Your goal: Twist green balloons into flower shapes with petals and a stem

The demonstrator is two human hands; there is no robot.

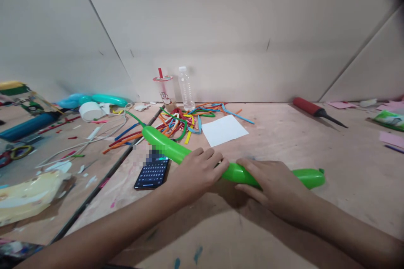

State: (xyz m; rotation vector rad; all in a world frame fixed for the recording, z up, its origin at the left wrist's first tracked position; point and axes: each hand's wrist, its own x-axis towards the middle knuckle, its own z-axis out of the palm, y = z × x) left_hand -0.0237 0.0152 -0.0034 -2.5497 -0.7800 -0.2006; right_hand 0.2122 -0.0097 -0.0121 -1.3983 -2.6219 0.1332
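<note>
A long green modelling balloon (pixel 167 145) is stretched across the view above the table, inflated along most of its length. Its thin, uninflated tail points to the far left, and the knotted end lies at the right. My left hand (pixel 202 170) is wrapped round its middle. Just to the right, my right hand (pixel 274 180) grips it too, with thumb below and fingers over the top. Between the two hands a short stretch of balloon shows. Under the balloon's left part lies a phone (pixel 153 172) with a keyboard on its lit screen.
Uninflated balloons (pixel 176 124) lie heaped behind the phone, beside white paper (pixel 224 130). A lidded cup (pixel 164 94) and clear bottle (pixel 187 90) stand near the wall. A red hand pump (pixel 306 107) rests at back right. Leftward are a tape roll (pixel 91 111), blue pump (pixel 30 126) and scissors (pixel 14 155).
</note>
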